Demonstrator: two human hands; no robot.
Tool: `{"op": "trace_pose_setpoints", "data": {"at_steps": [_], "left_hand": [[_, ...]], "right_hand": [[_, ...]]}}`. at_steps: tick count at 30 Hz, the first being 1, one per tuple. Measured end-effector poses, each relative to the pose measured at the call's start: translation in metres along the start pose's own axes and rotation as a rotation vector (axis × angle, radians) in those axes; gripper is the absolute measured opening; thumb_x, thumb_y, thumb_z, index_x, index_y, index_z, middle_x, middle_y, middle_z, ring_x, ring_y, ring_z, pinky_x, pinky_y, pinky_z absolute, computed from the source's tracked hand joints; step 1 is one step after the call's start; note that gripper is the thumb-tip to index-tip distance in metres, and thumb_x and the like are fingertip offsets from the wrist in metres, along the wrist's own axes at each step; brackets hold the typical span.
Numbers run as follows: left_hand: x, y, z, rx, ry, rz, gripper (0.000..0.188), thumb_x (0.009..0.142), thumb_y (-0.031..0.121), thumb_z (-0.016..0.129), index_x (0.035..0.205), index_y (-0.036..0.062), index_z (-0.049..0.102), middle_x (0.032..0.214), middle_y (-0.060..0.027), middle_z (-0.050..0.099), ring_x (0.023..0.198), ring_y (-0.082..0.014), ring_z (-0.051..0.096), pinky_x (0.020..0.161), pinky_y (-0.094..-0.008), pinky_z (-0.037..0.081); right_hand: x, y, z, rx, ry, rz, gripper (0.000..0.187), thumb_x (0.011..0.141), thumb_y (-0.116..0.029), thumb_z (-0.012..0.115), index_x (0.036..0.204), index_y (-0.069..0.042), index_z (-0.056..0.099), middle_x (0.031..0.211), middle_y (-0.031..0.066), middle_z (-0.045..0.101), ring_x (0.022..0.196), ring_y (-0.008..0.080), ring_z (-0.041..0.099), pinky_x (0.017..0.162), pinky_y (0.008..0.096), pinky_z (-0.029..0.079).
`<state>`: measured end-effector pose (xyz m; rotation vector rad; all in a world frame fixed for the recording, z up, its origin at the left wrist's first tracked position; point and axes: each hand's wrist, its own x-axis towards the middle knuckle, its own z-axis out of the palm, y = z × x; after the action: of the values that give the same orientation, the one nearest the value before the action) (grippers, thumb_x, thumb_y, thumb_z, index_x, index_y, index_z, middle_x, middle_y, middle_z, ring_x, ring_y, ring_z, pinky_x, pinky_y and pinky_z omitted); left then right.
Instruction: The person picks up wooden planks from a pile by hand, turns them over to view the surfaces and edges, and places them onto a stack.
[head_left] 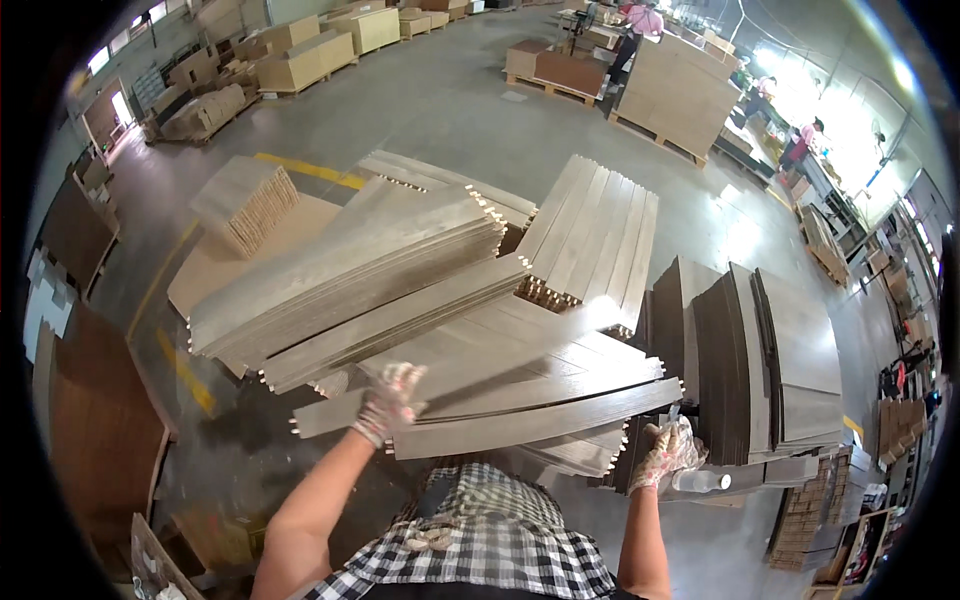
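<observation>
My left hand (392, 402), in a patterned work glove, is closed around a long grey board (480, 372) near its left end. Small pale dowels stick out of the board's end. The far end of this board slants up over other boards and catches the light. My right hand (660, 455), gloved alike, is closed on a crumpled white cloth (688, 446), off the right end of the front boards. A translucent bottle (702, 482) lies sideways just below that cloth; whether my fingers touch it cannot be seen. Nearest my body is a stack of grey boards (530, 418) with dowelled ends.
More dowelled boards are piled ahead, in a large stack (350, 265) and a second stack (590, 225). Wide dark panels (760, 360) stand at the right. A brown panel (100, 410) is at the left. Beyond the floor's yellow lines are pallets, cartons (305, 62) and several people working.
</observation>
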<state>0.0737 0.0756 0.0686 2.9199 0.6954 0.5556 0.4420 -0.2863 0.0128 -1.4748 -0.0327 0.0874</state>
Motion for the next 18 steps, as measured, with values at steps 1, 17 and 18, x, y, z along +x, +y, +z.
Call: {"op": "trace_pose_setpoints", "data": {"at_steps": [1, 17, 18], "left_hand": [[0.001, -0.015, -0.012, 0.025, -0.028, -0.073, 0.073, 0.065, 0.038, 0.075, 0.128, 0.0106, 0.052, 0.119, -0.0116, 0.051, 0.109, -0.0318, 0.049, 0.095, -0.0452, 0.041], [0.015, -0.012, 0.045, -0.181, 0.086, -0.068, 0.062, 0.075, 0.021, 0.066, 0.133, 0.0095, 0.047, 0.135, -0.0152, 0.044, 0.123, -0.0343, 0.042, 0.101, -0.0489, 0.034], [0.004, 0.016, 0.05, -0.228, 0.036, 0.055, 0.067, 0.073, 0.024, 0.069, 0.135, 0.0084, 0.045, 0.135, -0.016, 0.044, 0.123, -0.0346, 0.043, 0.102, -0.0475, 0.034]], "right_hand": [[-0.005, 0.006, 0.0, 0.111, -0.034, 0.02, 0.039, 0.096, -0.027, 0.056, 0.126, -0.002, 0.052, 0.088, 0.0098, 0.068, 0.074, 0.0147, 0.064, 0.069, 0.0273, 0.053], [-0.103, 0.013, 0.024, -0.402, -0.17, 0.138, 0.033, 0.098, -0.02, 0.05, 0.129, -0.01, 0.054, 0.087, 0.0045, 0.065, 0.066, 0.0125, 0.061, 0.057, 0.0239, 0.048], [-0.108, 0.021, 0.026, -0.523, -0.224, -0.011, 0.032, 0.097, -0.014, 0.049, 0.129, -0.009, 0.054, 0.092, 0.0047, 0.065, 0.072, 0.015, 0.062, 0.062, 0.0257, 0.05]]}}
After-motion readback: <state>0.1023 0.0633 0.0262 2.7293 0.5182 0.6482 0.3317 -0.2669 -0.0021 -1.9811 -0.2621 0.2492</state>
